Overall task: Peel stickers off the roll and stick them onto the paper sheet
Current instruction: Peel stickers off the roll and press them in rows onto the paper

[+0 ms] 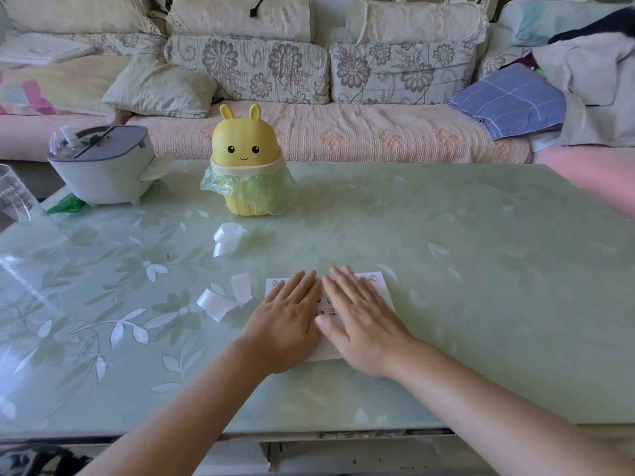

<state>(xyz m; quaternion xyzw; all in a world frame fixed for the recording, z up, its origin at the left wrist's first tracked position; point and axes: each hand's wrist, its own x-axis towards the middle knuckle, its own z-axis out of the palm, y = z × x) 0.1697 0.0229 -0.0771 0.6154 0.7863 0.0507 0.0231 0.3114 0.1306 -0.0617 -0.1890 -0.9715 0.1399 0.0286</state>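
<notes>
1. Left hand: palm down on the sheet, fingers straight and close together, released, grasping nothing.
2. Right hand: palm down just beside the left, thumb touching it. Its fingers are straight, slightly spread, released, grasping nothing.
3. Sheet: white paper, flat on the surface under both sets of fingers. Its far edge shows just past the fingertips, its right edge beside the right fingers, and a near corner below the thumbs.
4. Stickers: small dark-printed figures on the sheet. Some show in the gap between the two hands, more along the far edge at the fingertips. The designs are too small to tell.
5. White strips, two: one lying left of the left fingers, another nearer them, close to the sheet's left edge.
6. Curled strip: white, looped, beyond the left fingers and to their left, well apart.
7. Bin: yellow, rabbit-eared, printed face, green bag under its lid. It stands far beyond the left fingers.
8. Grey appliance: far left of the bin.
9. Clear cup: at the left edge.
10. Surface: pale green, leaf pattern.
</notes>
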